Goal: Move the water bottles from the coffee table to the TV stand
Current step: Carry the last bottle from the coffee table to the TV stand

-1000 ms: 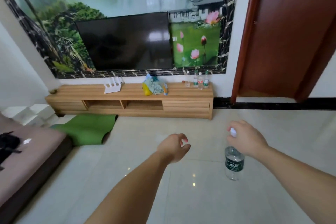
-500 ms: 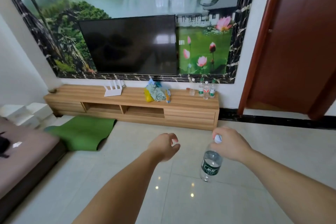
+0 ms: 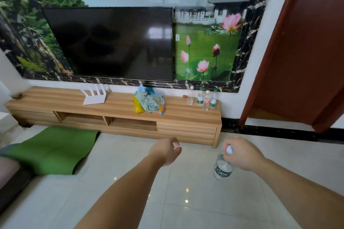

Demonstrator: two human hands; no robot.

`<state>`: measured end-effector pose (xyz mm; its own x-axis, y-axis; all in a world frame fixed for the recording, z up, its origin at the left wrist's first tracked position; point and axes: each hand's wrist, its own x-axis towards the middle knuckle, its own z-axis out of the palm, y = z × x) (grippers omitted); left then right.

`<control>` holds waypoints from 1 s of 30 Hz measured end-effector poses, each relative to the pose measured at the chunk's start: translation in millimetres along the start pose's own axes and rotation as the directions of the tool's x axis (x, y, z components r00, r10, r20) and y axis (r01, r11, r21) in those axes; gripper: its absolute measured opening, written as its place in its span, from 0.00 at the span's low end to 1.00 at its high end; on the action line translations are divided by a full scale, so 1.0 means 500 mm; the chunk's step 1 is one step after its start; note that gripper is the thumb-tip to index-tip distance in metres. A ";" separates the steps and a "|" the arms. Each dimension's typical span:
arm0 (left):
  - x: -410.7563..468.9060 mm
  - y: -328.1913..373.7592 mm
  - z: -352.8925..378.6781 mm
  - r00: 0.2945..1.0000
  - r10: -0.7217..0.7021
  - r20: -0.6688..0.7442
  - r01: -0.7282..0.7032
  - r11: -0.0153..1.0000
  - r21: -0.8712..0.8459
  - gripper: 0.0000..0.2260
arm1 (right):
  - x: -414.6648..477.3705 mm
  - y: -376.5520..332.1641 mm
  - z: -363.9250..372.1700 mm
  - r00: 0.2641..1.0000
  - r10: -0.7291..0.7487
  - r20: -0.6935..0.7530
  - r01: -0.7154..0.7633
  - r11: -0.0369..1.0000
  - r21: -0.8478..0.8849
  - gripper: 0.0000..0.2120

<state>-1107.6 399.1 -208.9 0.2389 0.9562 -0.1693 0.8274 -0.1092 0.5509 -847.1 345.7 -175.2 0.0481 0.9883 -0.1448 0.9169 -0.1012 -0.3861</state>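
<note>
Fingers of your right hand point(image 3: 242, 153) grip a water bottle point(image 3: 223, 168) by its top; your left hand point(image 3: 166, 151) is loosely curled and holds nothing.

Both forearms are showing bare, no sleeves reaching them; the left hand point(image 3: 166, 151) and right hand point(image 3: 242, 152) are wearing nothing visible.

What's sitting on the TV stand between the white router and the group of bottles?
In the head view, a bundle of cloth and bags sits on the TV stand between the router and the bottles.
</note>
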 end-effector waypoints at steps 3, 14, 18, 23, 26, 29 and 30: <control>0.096 0.029 0.002 0.999 0.032 0.007 -0.032 0.999 -0.031 0.10 | 0.086 0.022 -0.023 1.000 0.023 -0.012 -0.023 1.000 0.000 0.03; 0.499 0.132 -0.001 0.998 -0.035 0.046 0.034 0.999 0.015 0.10 | 0.522 0.123 -0.075 0.999 -0.008 0.045 -0.001 0.984 0.179 0.07; 0.622 0.148 -0.024 0.999 -0.042 0.024 0.042 0.999 -0.003 0.09 | 0.659 0.142 -0.098 0.999 -0.002 0.046 -0.007 0.983 0.184 0.05; 0.765 0.130 -0.038 0.998 -0.062 0.028 0.063 0.998 -0.024 0.08 | 0.819 0.152 -0.103 0.995 -0.034 0.090 0.023 0.992 0.120 0.05; 0.875 0.105 -0.054 0.999 -0.029 0.042 0.029 0.999 -0.016 0.12 | 0.938 0.148 -0.098 0.994 -0.027 0.107 0.021 0.998 0.059 0.04; 0.966 0.063 -0.067 0.999 -0.021 0.033 0.021 1.000 0.010 0.12 | 1.028 0.140 -0.096 0.984 -0.036 0.176 0.041 0.999 -0.022 0.05; 1.006 0.044 -0.071 0.999 -0.022 0.041 0.021 1.000 0.018 0.12 | 1.064 0.140 -0.094 0.981 -0.028 0.191 0.035 0.999 -0.035 0.06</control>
<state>-987.3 887.1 -253.1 0.2415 0.9464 -0.2145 0.8414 -0.0941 0.5321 -738.8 869.5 -236.5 -0.0539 0.9508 -0.3050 0.9314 -0.0623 -0.3586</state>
